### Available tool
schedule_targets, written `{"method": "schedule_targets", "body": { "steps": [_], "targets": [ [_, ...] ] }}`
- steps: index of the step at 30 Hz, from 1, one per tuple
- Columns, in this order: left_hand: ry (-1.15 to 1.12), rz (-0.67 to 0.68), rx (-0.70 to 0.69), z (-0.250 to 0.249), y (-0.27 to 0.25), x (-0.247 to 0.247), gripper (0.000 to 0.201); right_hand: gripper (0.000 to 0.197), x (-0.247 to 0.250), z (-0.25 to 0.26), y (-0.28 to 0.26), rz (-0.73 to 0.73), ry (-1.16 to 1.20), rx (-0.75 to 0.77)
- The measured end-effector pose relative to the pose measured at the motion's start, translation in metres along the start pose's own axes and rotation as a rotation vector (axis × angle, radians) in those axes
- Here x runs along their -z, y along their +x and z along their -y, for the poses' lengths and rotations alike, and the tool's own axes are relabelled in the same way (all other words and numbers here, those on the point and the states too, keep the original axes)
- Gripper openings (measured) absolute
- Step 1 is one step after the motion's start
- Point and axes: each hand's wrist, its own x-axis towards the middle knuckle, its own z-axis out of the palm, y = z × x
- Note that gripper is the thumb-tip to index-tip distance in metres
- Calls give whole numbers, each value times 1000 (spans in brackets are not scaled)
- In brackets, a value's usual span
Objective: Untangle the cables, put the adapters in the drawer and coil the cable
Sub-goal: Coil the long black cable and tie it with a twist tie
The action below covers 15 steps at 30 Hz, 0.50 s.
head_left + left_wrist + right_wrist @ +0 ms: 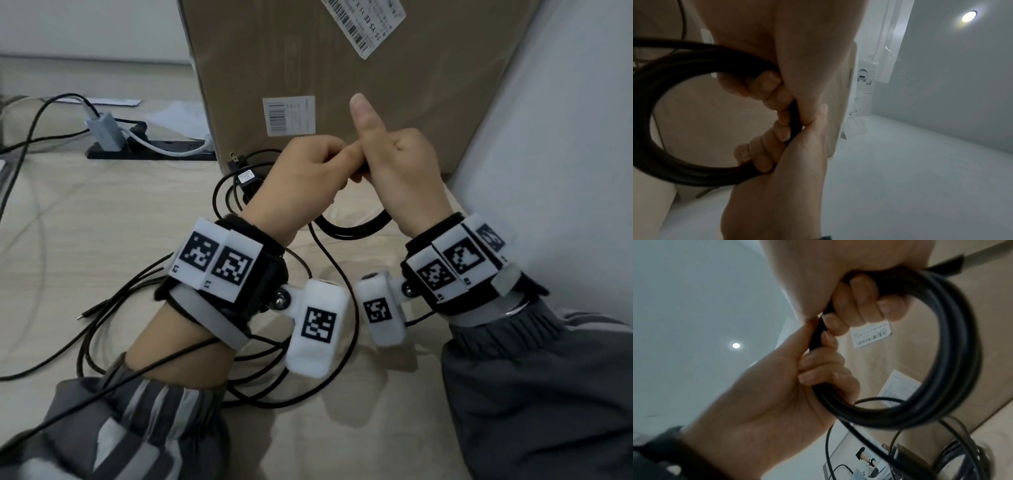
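Several loops of black cable (pixel 352 224) are gathered into a coil and held up above the tabletop (pixel 102 212), in front of a cardboard box (pixel 308 68). The coil is gripped at its top by both hands, which touch each other: the left hand (pixel 301 171) has its fingers (pixel 774 95) curled round the strands, and the right hand (pixel 404 171) has its fingers (pixel 822 368) clamped on the same bundle, with one finger raised straight up. Below the wrists, more thin black cable (pixel 308 370) lies in loose, overlapping loops on the pale wood-grain surface. A black adapter (pixel 247 178) with a white label rests by the foot of the box, partly hidden behind the left hand. Farther left, a black power strip (pixel 150 150) carries a grey plug block and a white lead. A pale wall is seen at the right, and a round ceiling light (pixel 969 16) shows in the left wrist view. Which strand belongs to which cable cannot be told, and the wrist views are blurred. No drawer can be made out.
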Motion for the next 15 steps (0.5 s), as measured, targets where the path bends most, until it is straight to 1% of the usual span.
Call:
{"method": "schedule_targets", "body": {
  "steps": [2,3,5,6,7,8,10,12,13,15],
  "targets": [
    [-80,-2,10,2,1,2,40,64,-3,-1,0,-77,150,-36],
    [-123,25,3,2,1,6,43,61,-1,-1,3,-129,246,-88],
    [-203,127,-36,1,0,12,43,58,5,-1,8,-231,507,-231],
    [-249,175,-62,-1,0,13,41,58,7,-1,10,-255,664,-291],
    [-288,195,-80,-3,-1,12,39,58,10,-3,13,-249,808,-329],
    [-315,182,-81,-6,-2,11,38,58,11,-4,14,-212,902,-348],
    [-336,80,-84,-10,-1,11,37,59,11,-7,15,-77,923,-324],
    [-293,-25,-108,-11,-1,17,36,59,11,-8,17,42,810,-285],
    [-228,-42,-120,-10,-1,21,37,59,13,-7,17,84,729,-268],
    [46,-5,-142,-10,-2,25,40,62,18,-4,16,167,507,-200]
  ]
}}
